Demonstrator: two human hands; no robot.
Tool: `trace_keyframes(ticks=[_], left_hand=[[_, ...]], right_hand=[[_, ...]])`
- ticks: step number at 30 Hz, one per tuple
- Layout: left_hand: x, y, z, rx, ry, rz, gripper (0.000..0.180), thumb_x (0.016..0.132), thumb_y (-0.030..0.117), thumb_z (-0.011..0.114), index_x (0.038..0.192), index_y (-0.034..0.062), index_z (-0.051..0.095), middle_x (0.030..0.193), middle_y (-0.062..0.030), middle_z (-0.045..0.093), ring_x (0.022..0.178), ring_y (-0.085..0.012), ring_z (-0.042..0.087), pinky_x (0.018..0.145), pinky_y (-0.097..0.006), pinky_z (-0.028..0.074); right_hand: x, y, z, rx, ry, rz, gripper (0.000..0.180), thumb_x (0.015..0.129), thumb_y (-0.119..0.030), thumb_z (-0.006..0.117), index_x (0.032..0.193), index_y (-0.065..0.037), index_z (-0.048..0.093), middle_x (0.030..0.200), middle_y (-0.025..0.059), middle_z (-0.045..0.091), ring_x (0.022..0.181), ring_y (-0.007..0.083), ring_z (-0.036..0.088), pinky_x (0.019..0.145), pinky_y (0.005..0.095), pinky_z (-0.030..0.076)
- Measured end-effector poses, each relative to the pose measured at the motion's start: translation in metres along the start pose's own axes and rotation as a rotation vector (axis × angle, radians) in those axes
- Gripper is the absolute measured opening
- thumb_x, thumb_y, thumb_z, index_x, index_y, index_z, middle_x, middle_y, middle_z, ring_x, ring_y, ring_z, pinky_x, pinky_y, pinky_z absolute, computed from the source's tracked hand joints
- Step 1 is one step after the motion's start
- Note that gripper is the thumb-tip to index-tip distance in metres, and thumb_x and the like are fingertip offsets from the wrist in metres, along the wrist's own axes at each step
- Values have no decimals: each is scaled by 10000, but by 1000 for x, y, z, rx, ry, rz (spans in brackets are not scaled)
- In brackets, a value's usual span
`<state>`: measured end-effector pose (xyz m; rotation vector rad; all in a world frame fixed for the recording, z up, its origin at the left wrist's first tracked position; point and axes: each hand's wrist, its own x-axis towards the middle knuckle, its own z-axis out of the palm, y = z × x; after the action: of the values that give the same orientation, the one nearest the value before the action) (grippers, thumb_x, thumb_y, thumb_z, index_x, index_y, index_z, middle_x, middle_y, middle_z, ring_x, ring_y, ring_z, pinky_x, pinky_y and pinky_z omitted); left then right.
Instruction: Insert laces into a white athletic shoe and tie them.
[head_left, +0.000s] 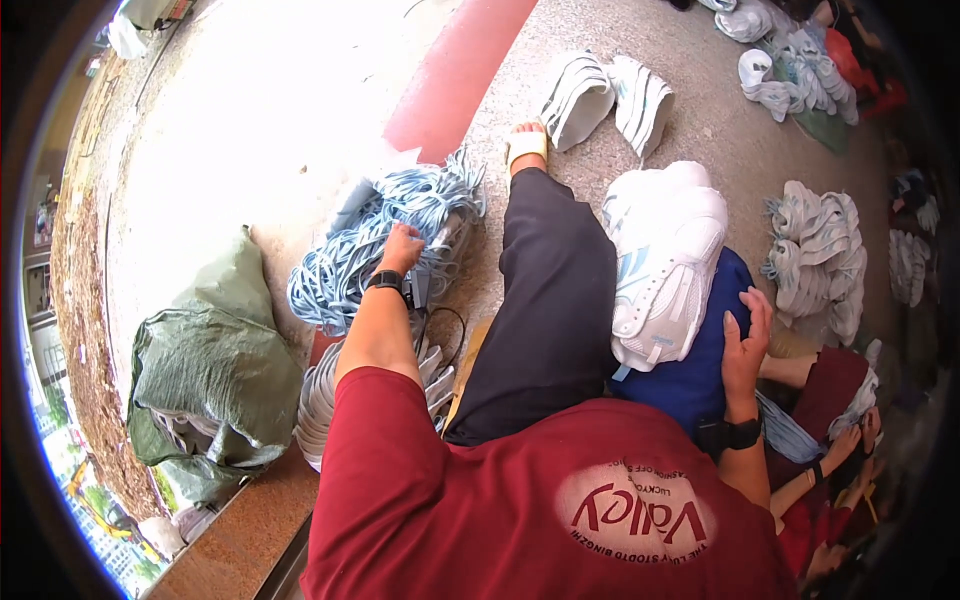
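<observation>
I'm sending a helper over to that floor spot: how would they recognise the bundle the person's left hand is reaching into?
Start at the person's outstretched leg in dark trousers, then look to its left on the speckled floor. There the left hand rests on the pile of pale blue laces. Unlike the crumpled green sack beside it, it is a loose tangle of thin flat strands.

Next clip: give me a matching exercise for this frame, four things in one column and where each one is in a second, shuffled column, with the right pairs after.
Things:
1. left hand
2. right hand
3. green sack
4. white shoe

Places:
A. lying on the blue cloth over the lap
B. crumpled on the floor at the far left
C. in the heap of light blue laces
D. flat against the blue cloth, beside the shoe

Pairs: 1-C, 2-D, 3-B, 4-A
</observation>
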<state>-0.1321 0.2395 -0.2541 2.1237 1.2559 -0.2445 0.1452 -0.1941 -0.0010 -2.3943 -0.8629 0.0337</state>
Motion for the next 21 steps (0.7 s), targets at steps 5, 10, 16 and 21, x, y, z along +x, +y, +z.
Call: trace_keyframes(ticks=[5,10,16,21], left_hand=[[-21,0,3,-224,224,-158,318,664,179,660,942,34,612,878,-189,628,885,-331,595,798,-381,465],[-89,12,-26,-308,-137,-92,106,678,113,645,650,13,624,607,-72,599,566,-150,573,543,-288,435],[-213,102,-102,-780,-527,143,33,772,39,626,768,7,621,675,29,557,589,-72,476,555,-240,395],[-286,213,-131,-464,-496,851,66,732,-24,594,726,-33,529,695,-60,538,648,-131,496,611,-268,407]], right_hand=[[-1,1,1,-15,12,-22,275,812,-70,566,1070,14,522,1175,168,470,1099,301,459,965,364,335],[-6,11,2,-35,31,-74,284,807,-69,572,1073,15,519,1175,181,470,1097,320,457,959,371,341],[-5,-8,-4,-57,-25,-10,336,769,-75,605,1081,10,513,1173,204,465,1108,342,451,959,385,347],[-5,-84,-25,486,-305,-575,525,785,-326,653,1143,19,486,1246,223,440,1172,353,433,986,373,329]])
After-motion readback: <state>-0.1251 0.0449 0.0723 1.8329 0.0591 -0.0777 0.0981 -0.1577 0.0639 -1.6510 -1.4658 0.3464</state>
